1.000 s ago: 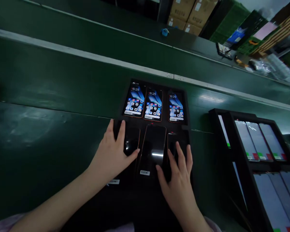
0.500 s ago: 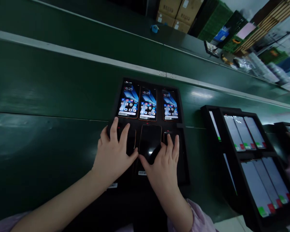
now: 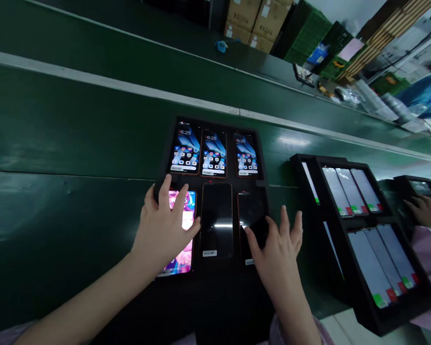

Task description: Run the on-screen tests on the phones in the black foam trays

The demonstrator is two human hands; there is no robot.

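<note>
A black foam tray [image 3: 215, 123] holds two rows of smartphones on the green bench. My left hand [image 3: 161, 225] lies over the lower-left smartphone [image 3: 184, 254], whose screen glows pink and purple; its fingers are spread, and they cover part of that screen. Beside it sits the lower-middle smartphone [image 3: 217, 211], dark, with a white label at its base. My right hand [image 3: 280, 244] is spread over the right edge of the lower-right smartphone [image 3: 249, 211], which is also dark, with the thumb above its glass. In the upper row, three smartphones [image 3: 214, 153] show lit home screens.
To the right, a second black tray [image 3: 348, 224] holds several phones with pale screens. Beyond it, another person's hand [image 3: 429, 211] is at a further tray. A white strip [image 3: 129, 87] runs along the green bench. Cardboard boxes [image 3: 267, 21] and green crates [image 3: 303, 31] stand behind.
The lower-left smartphone's screen has lit up under my left hand. My right hand has moved right, from the lower-middle smartphone to the lower-right one. The view has shifted slightly.
</note>
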